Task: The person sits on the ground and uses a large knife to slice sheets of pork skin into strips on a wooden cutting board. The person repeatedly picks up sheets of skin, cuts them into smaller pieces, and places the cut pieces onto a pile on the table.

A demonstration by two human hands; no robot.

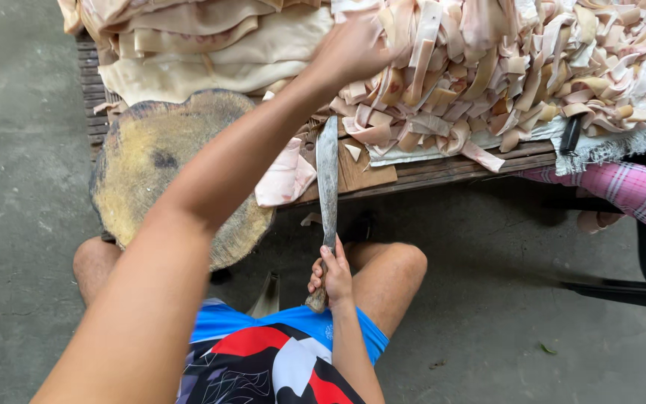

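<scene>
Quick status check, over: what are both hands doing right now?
Left hand reaching into pile of cut strips. Right hand gripping long knife, blade up. Round chopping block bare.

The long knife has a dull grey metal blade and a worn wooden grip. The round chopping block is rough, stained wood. The pale strips look smooth and slightly glossy. The floor is matt concrete.
</scene>
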